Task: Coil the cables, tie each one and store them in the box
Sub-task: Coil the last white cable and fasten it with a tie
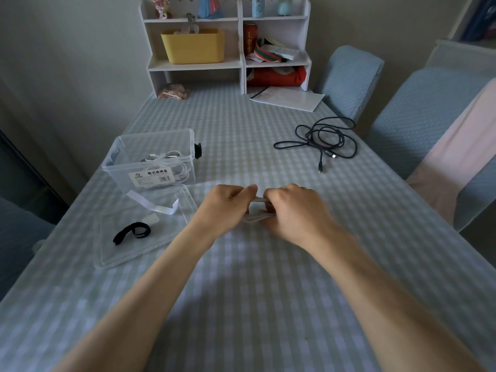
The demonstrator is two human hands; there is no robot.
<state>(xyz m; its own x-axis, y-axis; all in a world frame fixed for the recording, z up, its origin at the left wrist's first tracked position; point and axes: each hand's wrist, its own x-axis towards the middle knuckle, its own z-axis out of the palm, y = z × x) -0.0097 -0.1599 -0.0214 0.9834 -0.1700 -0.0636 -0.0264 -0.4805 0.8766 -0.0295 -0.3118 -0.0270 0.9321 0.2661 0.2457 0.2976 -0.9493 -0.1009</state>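
My left hand [224, 208] and my right hand [292, 210] meet at the middle of the table, both gripping a coiled white cable [257, 201] whose strands show between them; most of it is hidden by my fingers. A clear plastic box [126, 167] stands to the left with white cables [171, 162] inside. Its clear lid [134, 248] lies in front of it, carrying a black strap tie [132, 232] and a white strap [153, 206]. A loose black cable [322, 138] lies tangled at the far right of the table.
A white shelf unit [241, 65] with a yellow bin [193, 45] stands at the table's far end, papers [290, 99] beside it. Two blue-covered chairs [351, 79] line the right side. The checked tablecloth [241, 304] covers the table.
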